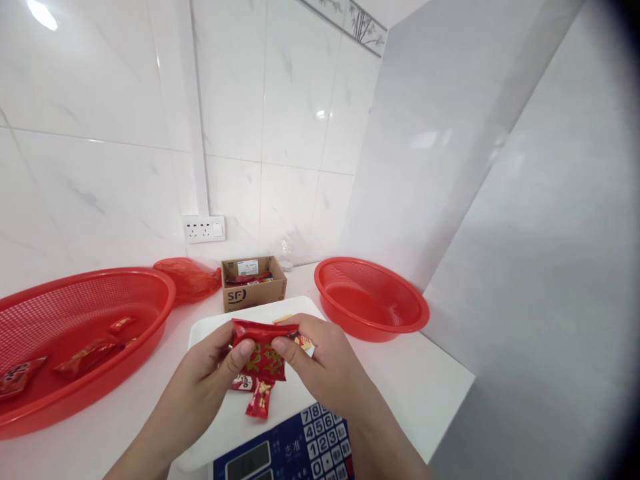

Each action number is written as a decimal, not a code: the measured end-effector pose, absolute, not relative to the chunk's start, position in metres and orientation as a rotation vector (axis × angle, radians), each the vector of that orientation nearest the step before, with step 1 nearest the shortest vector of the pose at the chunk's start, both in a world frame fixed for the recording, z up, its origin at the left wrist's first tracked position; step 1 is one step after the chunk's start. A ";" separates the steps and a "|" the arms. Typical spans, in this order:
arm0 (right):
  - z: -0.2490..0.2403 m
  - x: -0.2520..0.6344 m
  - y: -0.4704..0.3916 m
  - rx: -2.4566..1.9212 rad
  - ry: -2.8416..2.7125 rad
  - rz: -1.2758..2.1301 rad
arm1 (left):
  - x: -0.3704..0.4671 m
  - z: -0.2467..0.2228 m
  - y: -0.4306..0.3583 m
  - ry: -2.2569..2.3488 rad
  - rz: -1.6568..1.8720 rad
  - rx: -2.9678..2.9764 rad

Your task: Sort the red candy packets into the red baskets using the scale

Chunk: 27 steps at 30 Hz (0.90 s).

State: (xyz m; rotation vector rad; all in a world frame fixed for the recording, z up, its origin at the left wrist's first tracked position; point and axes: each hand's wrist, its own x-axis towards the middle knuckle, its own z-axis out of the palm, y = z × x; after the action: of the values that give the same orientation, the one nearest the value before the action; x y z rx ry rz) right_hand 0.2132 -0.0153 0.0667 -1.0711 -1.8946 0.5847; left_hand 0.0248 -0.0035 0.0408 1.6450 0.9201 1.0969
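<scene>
Both hands grip a small red packet (267, 361) with gold characters, held above the white weighing pan (210, 427) of a scale. My left hand (213, 360) pinches its left side, thumb on the front. On its right side my right hand (317, 350) is closed the same way. Just below the packet, a small red wrapped snack (260, 400) lies on the pan, and another red-and-white wrapped snack (243, 383) sits beside it. A yellowish packet (304, 343) is partly hidden behind my right hand. The scale's blue keypad panel (295, 448) faces me.
A large red basket (167, 293) with several packets stands at left, and another red basket (373, 327) at right. Behind the scale are a cardboard box (260, 293) holding packets, a red plastic bag (187, 280) and a clear bag (294, 247). The table (435, 373) ends at right.
</scene>
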 end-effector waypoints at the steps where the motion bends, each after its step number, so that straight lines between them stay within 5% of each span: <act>1: 0.066 0.214 -0.015 -1.072 -1.898 0.576 | 0.026 0.042 -0.003 0.943 1.122 1.651; 27: 0.060 0.220 0.004 -1.143 -1.850 0.729 | 0.040 0.032 0.003 0.800 1.290 1.316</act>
State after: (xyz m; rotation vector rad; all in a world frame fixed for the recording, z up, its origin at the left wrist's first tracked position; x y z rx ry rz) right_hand 0.2202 0.0040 0.0598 -1.1428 -1.8501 0.7287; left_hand 0.0404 0.0029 0.0324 1.3164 0.8004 1.2904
